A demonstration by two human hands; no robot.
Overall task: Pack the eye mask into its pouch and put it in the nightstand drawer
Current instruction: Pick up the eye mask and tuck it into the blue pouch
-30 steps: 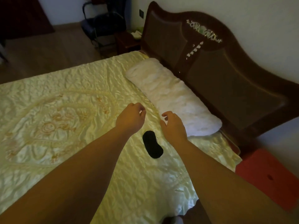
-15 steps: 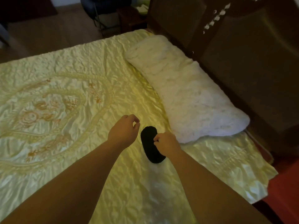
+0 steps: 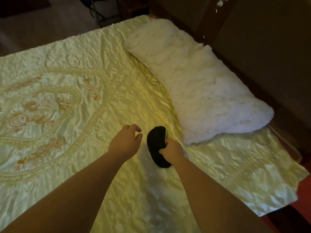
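A black eye mask (image 3: pixel 155 142) lies on the cream satin bedspread (image 3: pixel 84 91), just left of the pillow's near end. My right hand (image 3: pixel 171 149) pinches the mask's right edge, and the mask bends and lifts slightly there. My left hand (image 3: pixel 125 141) hovers a short way to the mask's left, fingers loosely curled and apart, holding nothing. No pouch or nightstand drawer shows in the head view.
A long white fluffy pillow (image 3: pixel 198 84) lies along the dark wooden headboard (image 3: pixel 260 47) on the right. The bed's near right corner drops to a reddish floor (image 3: pixel 303 199). A chair's legs (image 3: pixel 99 12) stand on the floor beyond the bed.
My right hand came down onto the mask and closed on its edge, lifting it a little. My left hand dropped closer to the mask. The view tilted down toward the bed.
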